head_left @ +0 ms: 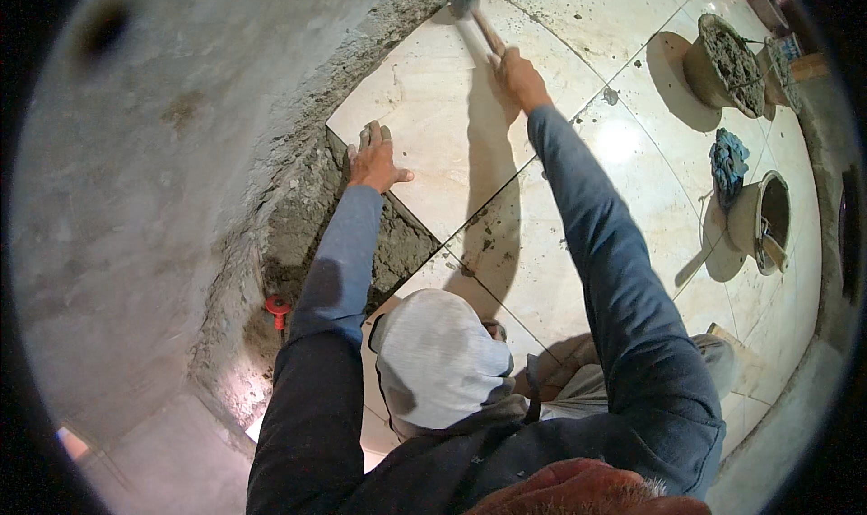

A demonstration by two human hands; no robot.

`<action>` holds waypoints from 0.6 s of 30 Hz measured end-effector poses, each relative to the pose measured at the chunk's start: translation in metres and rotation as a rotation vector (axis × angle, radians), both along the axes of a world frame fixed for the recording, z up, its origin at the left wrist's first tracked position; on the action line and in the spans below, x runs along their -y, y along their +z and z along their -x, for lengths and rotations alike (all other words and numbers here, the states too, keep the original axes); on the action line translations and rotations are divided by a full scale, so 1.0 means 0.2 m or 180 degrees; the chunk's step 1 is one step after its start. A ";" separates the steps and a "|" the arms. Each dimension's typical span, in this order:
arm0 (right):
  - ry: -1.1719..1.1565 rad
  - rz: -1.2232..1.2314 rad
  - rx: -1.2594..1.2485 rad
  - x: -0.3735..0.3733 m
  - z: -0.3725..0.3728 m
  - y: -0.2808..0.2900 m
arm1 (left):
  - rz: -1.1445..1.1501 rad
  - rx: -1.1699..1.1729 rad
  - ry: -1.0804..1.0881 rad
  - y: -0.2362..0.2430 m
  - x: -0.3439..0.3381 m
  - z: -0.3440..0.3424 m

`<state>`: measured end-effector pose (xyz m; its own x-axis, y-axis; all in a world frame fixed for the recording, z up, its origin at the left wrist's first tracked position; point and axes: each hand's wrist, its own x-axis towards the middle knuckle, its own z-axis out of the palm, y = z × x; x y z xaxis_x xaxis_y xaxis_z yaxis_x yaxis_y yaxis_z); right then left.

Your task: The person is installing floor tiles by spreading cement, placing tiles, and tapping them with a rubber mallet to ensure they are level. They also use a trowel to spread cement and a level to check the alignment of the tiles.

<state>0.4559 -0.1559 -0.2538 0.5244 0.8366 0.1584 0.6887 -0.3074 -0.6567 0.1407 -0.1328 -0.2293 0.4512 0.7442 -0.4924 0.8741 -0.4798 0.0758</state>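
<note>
My left hand (pixel 375 161) lies with spread fingers on the lower left edge of a cream floor tile (pixel 424 91). My right hand (pixel 520 77) grips the wooden handle of a mallet (pixel 489 33). The mallet's grey head is smeared by motion and is over the tile's far corner, beside the wall; whether it touches the tile I cannot tell. Dark wet mortar (pixel 402 244) is exposed between the tile, the wall and my left forearm. Thin dark joints separate this tile from its neighbours.
A rough grey wall (pixel 153 199) runs along the left. From its foot a red valve-like fitting (pixel 276 309) sticks out. On the right stand a mortar-filled bucket (pixel 727 68) and another bucket (pixel 746 219) with a handled tool. A blue cloth (pixel 728 163) lies between them.
</note>
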 end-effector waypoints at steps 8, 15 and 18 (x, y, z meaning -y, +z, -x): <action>-0.0238 0.0040 -0.0136 0.02 -0.07 0.01 | -0.0083 0.0034 0.0052 0.02 -0.03 0.00; 0.0057 0.0364 -0.0209 0.05 0.05 0.24 | -0.0019 -0.0085 0.0075 -0.01 0.01 0.10; -0.0043 0.0255 -0.0170 0.08 0.10 0.06 | -0.0115 0.0071 0.0003 -0.05 -0.03 0.11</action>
